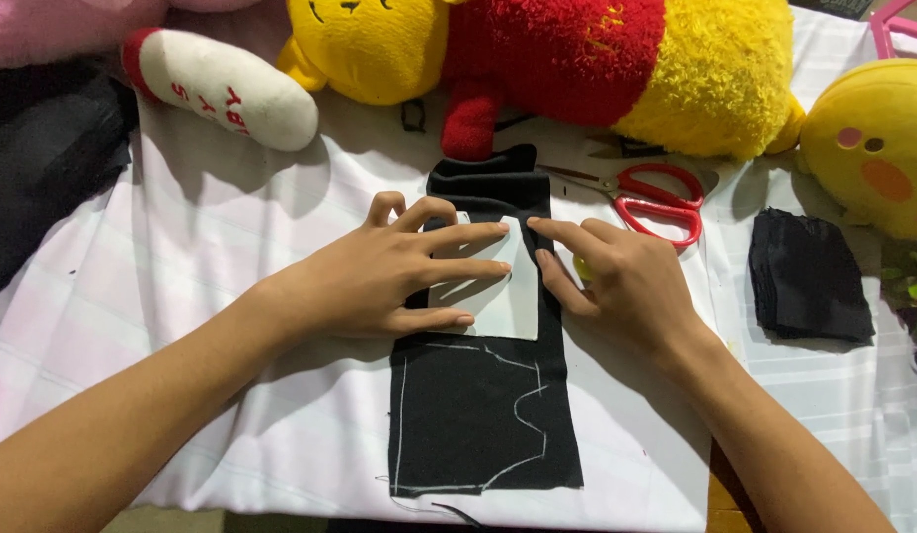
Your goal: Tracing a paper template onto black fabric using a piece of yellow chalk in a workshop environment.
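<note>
A long strip of black fabric (483, 415) lies on a pale striped cloth (182, 266), with a white chalk outline drawn on its near half. A white paper template (508, 301) rests on the strip's middle. My left hand (399, 271) lies flat on the template with its fingers spread, pressing it down. My right hand (616, 281) touches the template's right edge with the index finger and holds a small yellow piece, likely chalk (583, 267), tucked under the fingers.
Red-handled scissors (656, 202) lie just behind my right hand. A stack of black fabric pieces (809, 276) sits at right. A yellow and red plush bear (577, 59), a round yellow plush (873, 148) and a white and red plush (222, 89) line the back.
</note>
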